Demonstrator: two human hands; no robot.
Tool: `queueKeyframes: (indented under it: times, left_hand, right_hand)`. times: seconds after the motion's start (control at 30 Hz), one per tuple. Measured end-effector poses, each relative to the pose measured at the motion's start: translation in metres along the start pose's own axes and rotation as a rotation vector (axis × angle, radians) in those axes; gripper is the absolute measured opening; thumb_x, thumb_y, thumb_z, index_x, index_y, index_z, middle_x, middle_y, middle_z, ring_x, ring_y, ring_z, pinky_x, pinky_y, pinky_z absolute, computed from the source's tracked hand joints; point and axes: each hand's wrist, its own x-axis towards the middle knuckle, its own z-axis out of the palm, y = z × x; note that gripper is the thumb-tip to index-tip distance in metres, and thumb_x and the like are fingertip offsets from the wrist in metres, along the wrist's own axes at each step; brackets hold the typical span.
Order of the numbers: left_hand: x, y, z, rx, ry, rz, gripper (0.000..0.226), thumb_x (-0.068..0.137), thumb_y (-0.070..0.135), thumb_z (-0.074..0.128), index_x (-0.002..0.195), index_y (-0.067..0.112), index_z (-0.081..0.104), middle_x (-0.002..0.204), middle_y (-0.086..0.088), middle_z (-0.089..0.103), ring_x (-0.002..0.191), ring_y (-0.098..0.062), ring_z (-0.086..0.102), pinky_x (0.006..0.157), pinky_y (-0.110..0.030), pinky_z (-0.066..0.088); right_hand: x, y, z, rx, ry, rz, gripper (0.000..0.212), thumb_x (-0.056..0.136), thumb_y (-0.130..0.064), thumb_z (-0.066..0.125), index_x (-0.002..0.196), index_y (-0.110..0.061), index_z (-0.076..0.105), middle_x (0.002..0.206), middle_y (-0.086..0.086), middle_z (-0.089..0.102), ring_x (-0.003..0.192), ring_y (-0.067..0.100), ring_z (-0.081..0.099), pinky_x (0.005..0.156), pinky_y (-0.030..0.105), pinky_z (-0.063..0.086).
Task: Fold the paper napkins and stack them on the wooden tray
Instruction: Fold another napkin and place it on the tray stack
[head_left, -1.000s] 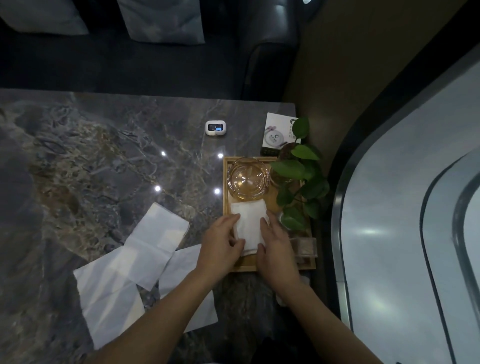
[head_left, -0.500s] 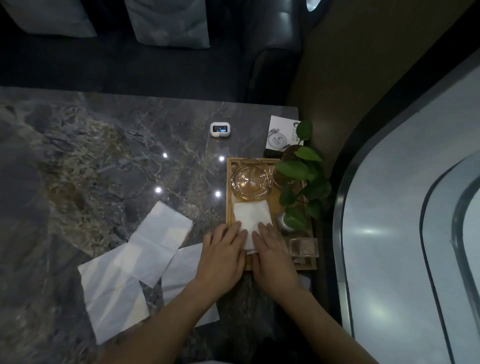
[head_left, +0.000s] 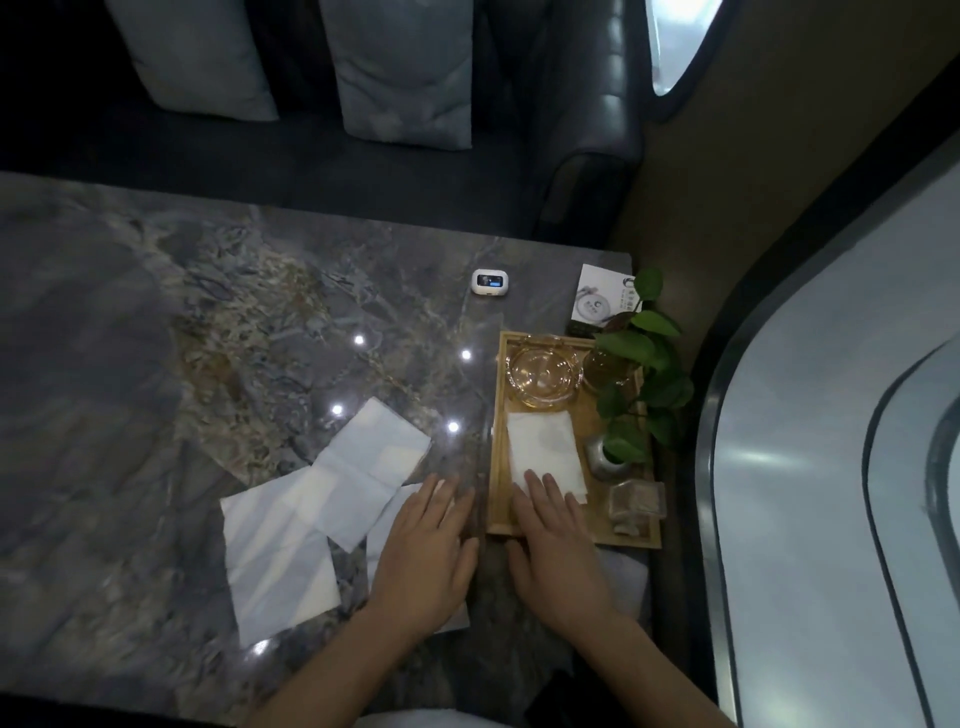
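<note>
— While both hands lie flat and empty, where's the napkin (head_left: 545, 451)?
— Folded on the tray (head_left: 497, 415), under the right hand's (head_left: 558, 540) fingertips. Thin, soft paper; I'd pinch corners gently.

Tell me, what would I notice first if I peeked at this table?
Probably the bright white folded napkin on the wooden tray, with the right hand touching its near edge. Then the unfolded napkins spread on the dark marble table, beside the left hand.
</note>
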Motion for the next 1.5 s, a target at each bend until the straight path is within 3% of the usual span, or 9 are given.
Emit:
queueKeyframes:
  times: [0.1, 0.3, 0.47, 0.6, 0.73, 0.87, 1.1, 1.3, 1.5]
  left_hand:
    - [-0.018, -0.01, -0.002, -0.049, 0.012, -0.067, 0.056, 0.096, 0.044, 0.035, 0.148, 0.021, 0.036, 0.157, 0.001, 0.027, 0.147, -0.019, 0.021, 0.117, -0.033, 0.012]
    - [-0.054, -0.026, -0.002, -0.078, 0.031, -0.147, 0.058, 0.092, 0.046, 0.031, 0.143, 0.021, 0.044, 0.152, -0.002, 0.041, 0.142, -0.021, 0.032, 0.115, -0.036, 0.024]
    - [-0.072, -0.031, -0.001, -0.098, 0.023, -0.189, 0.06, 0.091, 0.047, 0.03, 0.141, 0.019, 0.047, 0.149, -0.002, 0.044, 0.141, -0.02, 0.035, 0.117, -0.036, 0.022]
    - [-0.085, -0.037, 0.004, -0.118, -0.001, -0.2, 0.062, 0.088, 0.047, 0.031, 0.138, 0.017, 0.051, 0.149, -0.004, 0.044, 0.141, -0.023, 0.034, 0.116, -0.036, 0.024]
    - [-0.094, -0.041, 0.007, -0.106, 0.0, -0.199, 0.058, 0.088, 0.044, 0.037, 0.134, 0.014, 0.056, 0.146, -0.005, 0.048, 0.136, -0.024, 0.044, 0.112, -0.038, 0.034]
    - [-0.095, -0.04, 0.006, -0.114, -0.037, -0.212, 0.053, 0.089, 0.036, 0.048, 0.138, 0.016, 0.052, 0.15, -0.004, 0.043, 0.139, -0.023, 0.039, 0.114, -0.039, 0.034]
    - [-0.095, -0.044, 0.012, -0.066, -0.028, -0.157, 0.053, 0.087, 0.04, 0.042, 0.132, 0.016, 0.057, 0.146, -0.006, 0.049, 0.134, -0.026, 0.046, 0.109, -0.042, 0.038]
    - [-0.096, -0.044, 0.012, 0.011, -0.132, -0.085, 0.053, 0.091, 0.041, 0.038, 0.144, 0.034, 0.04, 0.161, 0.002, 0.015, 0.15, -0.021, 0.009, 0.12, -0.04, 0.003]
    - [-0.097, -0.043, 0.013, 0.054, -0.154, -0.08, 0.057, 0.09, 0.04, 0.043, 0.146, 0.031, 0.037, 0.163, -0.001, 0.013, 0.15, -0.022, 0.009, 0.117, -0.042, -0.001]
  right_hand:
    - [-0.006, -0.011, 0.001, 0.019, 0.01, -0.018, 0.062, 0.098, -0.031, 0.036, 0.153, -0.021, 0.011, 0.163, 0.0, 0.003, 0.148, 0.015, -0.009, 0.119, 0.034, -0.01]
    - [-0.019, -0.028, 0.012, 0.009, -0.013, -0.1, 0.06, 0.095, -0.027, 0.041, 0.151, -0.021, 0.021, 0.162, 0.0, 0.014, 0.15, 0.018, 0.001, 0.118, 0.032, -0.005]
    - [-0.028, -0.036, 0.021, 0.026, -0.06, -0.134, 0.059, 0.095, -0.028, 0.039, 0.151, -0.02, 0.023, 0.161, -0.001, 0.018, 0.149, 0.018, 0.011, 0.118, 0.029, -0.004]
    - [-0.032, -0.038, 0.035, 0.056, -0.119, -0.134, 0.059, 0.093, -0.029, 0.041, 0.15, -0.023, 0.027, 0.16, -0.004, 0.022, 0.148, 0.016, 0.015, 0.123, 0.036, 0.009]
    - [-0.036, -0.041, 0.041, 0.048, -0.138, -0.15, 0.058, 0.092, -0.027, 0.042, 0.149, -0.019, 0.031, 0.16, 0.0, 0.021, 0.148, 0.018, 0.016, 0.121, 0.033, 0.005]
    - [-0.038, -0.042, 0.043, 0.054, -0.166, -0.155, 0.057, 0.092, -0.028, 0.042, 0.148, -0.019, 0.032, 0.16, 0.001, 0.022, 0.148, 0.018, 0.017, 0.123, 0.04, 0.011]
    - [-0.039, -0.038, 0.05, 0.047, -0.165, -0.178, 0.051, 0.092, -0.03, 0.042, 0.142, -0.02, 0.041, 0.158, 0.001, 0.028, 0.145, 0.017, 0.023, 0.12, 0.042, 0.02]
    - [-0.043, -0.041, 0.05, -0.055, -0.264, -0.226, 0.051, 0.094, -0.031, 0.041, 0.144, -0.025, 0.037, 0.163, 0.003, 0.008, 0.15, 0.023, -0.001, 0.118, 0.039, -0.007]
    - [-0.043, -0.041, 0.051, -0.063, -0.266, -0.226, 0.06, 0.095, -0.028, 0.04, 0.151, -0.016, 0.023, 0.162, 0.0, 0.016, 0.15, 0.02, 0.001, 0.122, 0.043, -0.003]
